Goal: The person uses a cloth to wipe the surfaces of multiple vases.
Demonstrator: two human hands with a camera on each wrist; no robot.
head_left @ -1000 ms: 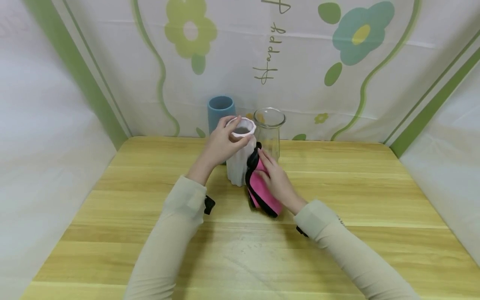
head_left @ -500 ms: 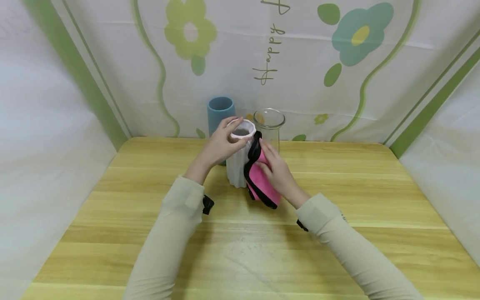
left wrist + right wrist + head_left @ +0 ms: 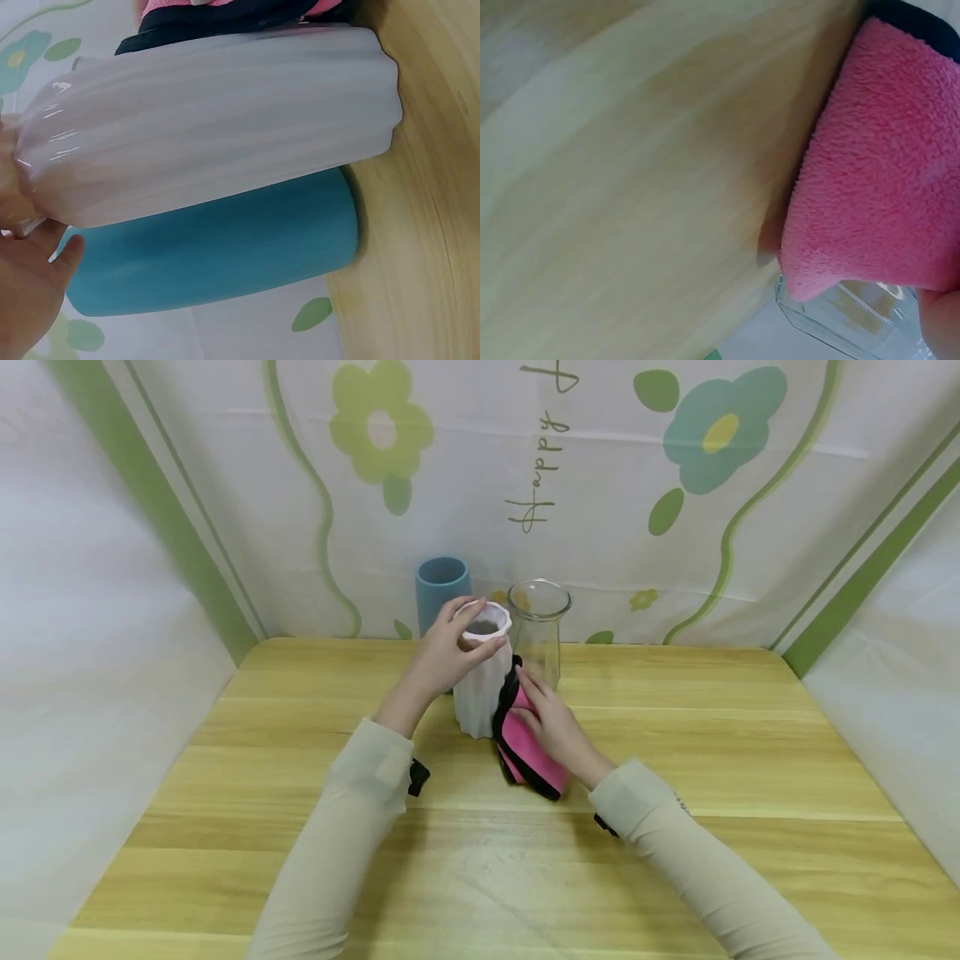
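Blue vase (image 3: pixel 437 608) stands upright behind the white vase (image 3: pixel 474 702), its lower part screened by that vase and the left hand (image 3: pixel 438 656). Glass vase (image 3: pixel 551 639) also stands at the back, to the right; the pink cloth (image 3: pixel 528 752) and right hand (image 3: pixel 555 718) cover part of its lower body. Printed curtain (image 3: pixel 600 552) hangs behind, bearing flowers, leaves and lettering. Count: 3 vases, 1 cloth, 2 hands, 2 beige sleeves (image 3: pixel 371 768), 1 wood-grain table (image 3: pixel 480 893). White vase: upright on the table, towards the back, in front of the other 2; fluted sides, scalloped rim, shiny near the top in the left wrist view. Left hand: thumb and fingers gripping the rim. Right hand: fingers and thumb holding the cloth against the white vase's right side. Cloth: folded, fuzzy, pink with black edging. Whether its lowest corner touches the table cannot be told.
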